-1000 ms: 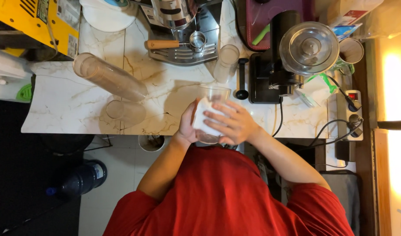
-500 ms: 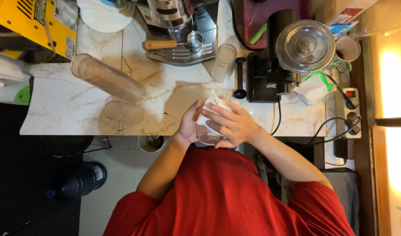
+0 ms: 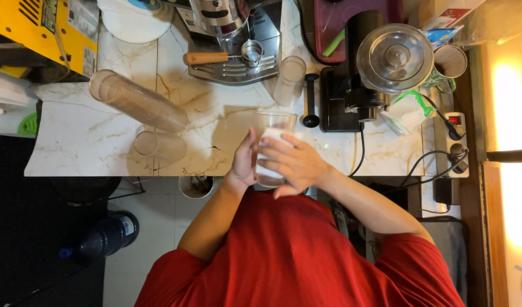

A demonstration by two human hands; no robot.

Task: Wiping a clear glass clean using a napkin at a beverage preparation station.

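Holding clear plastic cup with white contents [image 3: 270,149] over near edge of marble counter [image 3: 79,142]; long axis running away from body. Left hand [image 3: 245,162] and right hand [image 3: 295,165] both wrapping it, equally near.

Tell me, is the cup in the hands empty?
Cannot tell. The clear cup has a white cloth against it, and both hands hide its lower part.

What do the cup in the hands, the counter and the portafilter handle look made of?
Cup: clear, likely plastic; the white cloth inside shows through. Both the left hand and right hand grip it. Counter: glossy marble-look, white with tan veins. Portafilter handle: light brown, probably wood.
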